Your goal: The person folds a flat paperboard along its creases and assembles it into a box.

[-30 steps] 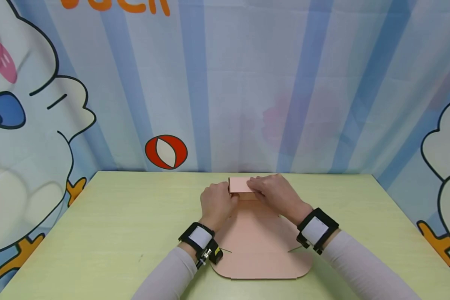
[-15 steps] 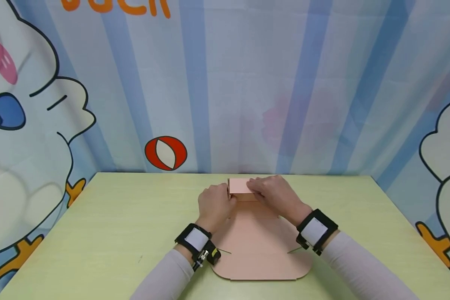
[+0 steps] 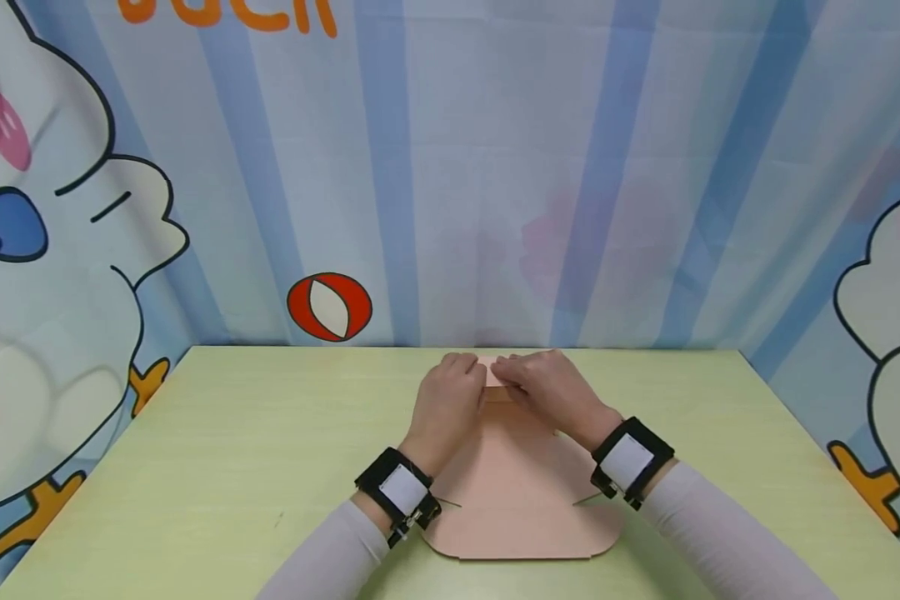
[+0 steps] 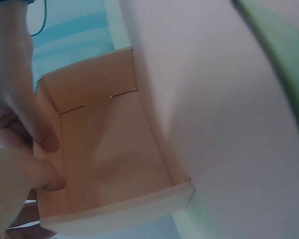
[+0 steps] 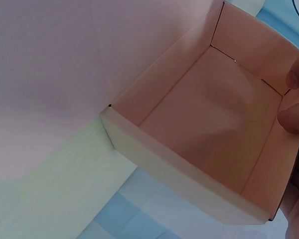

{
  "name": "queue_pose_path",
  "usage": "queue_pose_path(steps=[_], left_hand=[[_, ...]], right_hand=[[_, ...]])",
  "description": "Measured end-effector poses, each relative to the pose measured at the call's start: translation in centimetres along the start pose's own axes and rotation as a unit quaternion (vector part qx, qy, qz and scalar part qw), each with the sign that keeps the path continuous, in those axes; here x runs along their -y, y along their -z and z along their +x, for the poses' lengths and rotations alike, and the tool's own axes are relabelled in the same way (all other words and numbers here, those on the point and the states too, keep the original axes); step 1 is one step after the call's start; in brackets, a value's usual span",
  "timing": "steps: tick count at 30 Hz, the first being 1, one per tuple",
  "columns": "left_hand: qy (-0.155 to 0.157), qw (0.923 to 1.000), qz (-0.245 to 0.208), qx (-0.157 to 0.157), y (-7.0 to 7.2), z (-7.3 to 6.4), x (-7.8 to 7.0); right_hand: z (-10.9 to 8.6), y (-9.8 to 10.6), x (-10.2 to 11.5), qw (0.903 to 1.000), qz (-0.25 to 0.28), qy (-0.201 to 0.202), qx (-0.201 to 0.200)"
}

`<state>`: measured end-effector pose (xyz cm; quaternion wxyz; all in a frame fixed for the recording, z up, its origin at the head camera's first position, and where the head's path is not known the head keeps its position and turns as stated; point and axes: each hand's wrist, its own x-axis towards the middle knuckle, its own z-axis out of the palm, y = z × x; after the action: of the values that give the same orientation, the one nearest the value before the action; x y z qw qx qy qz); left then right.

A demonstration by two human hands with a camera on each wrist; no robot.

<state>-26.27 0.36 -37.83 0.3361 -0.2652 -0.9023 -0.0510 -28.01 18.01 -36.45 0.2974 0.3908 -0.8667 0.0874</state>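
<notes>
A pink cardboard box (image 4: 124, 154) is tipped up, its inside showing in both wrist views with slotted side walls folded up. Its long lid panel (image 3: 521, 492), with rounded corners and two slits, stretches toward me over the table. At the box's far wall my left hand (image 3: 450, 408) grips the edge, thumb inside and fingers outside. Close beside it, my right hand (image 3: 551, 392) holds the same wall, its thumb (image 5: 291, 119) pressed on the inner face. Most of the box is hidden behind the lid panel and hands in the head view.
A pale yellow-green table (image 3: 285, 433) lies under the box. Behind it hangs a blue striped curtain (image 3: 480, 167) printed with white cartoon figures and a red-and-white ball (image 3: 330, 307).
My left hand has moved from the box's left corner rightward along its far wall, up close to the right hand. The right hand has stayed in place.
</notes>
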Motion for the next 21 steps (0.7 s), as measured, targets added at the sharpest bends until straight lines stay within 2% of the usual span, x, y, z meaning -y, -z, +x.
queue_pose_path(steps=[2, 5, 9, 17, 21], left_hand=[[-0.019, 0.9998, -0.003, -0.008, -0.2, -0.1, -0.1], [-0.032, 0.9995, 0.001, -0.009, -0.2, -0.1, -0.2], [-0.037, 0.9993, 0.006, 0.007, 0.0, 0.2, -0.3], [-0.039, 0.9982, 0.020, 0.042, 0.3, 0.7, -0.5], [-0.040, 0.9975, 0.022, 0.055, 0.6, 0.7, -0.4]], right_hand=[[0.0, -0.1, 0.0, 1.0000, -0.001, -0.001, 0.001], [0.0, -0.1, -0.1, 1.0000, -0.007, -0.002, -0.006], [-0.2, -0.1, -0.3, 0.9999, -0.004, -0.005, -0.011], [-1.5, 0.1, -1.2, 0.9991, 0.041, -0.004, -0.008], [-1.9, 0.4, -1.3, 0.9991, 0.042, -0.003, -0.005]])
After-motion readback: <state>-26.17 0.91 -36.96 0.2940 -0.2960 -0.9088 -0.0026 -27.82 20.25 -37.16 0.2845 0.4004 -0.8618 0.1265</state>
